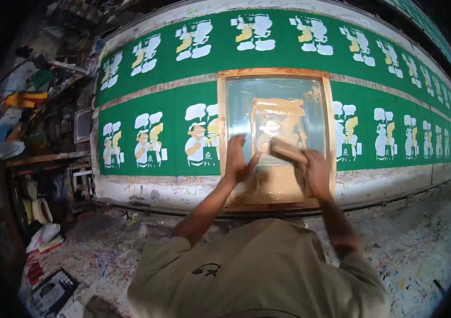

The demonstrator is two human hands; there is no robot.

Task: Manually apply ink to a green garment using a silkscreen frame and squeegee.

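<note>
A wooden-framed printing screen [333, 139] lies on the green printed fabric [175, 108]. Tan ink [281, 109] is spread thickly across the middle of its mesh, with a band at the far end and more at the near end. My right hand [316, 174] is closed around a wooden squeegee [287, 151], which sits tilted over the inked middle; its lower edge is hidden, so contact with the mesh cannot be told. Over the left side of the screen, my left hand [241, 163] is open, thumb and fingers apart, holding nothing.
Rows of white, yellow and tan cartoon prints [254, 32] run along the long table, whose pale near edge [156, 188] is ink-stained. Cluttered shelves [50, 158] stand at the left, with a roll of tape [41, 211]. The floor [416, 249] is paint-splattered.
</note>
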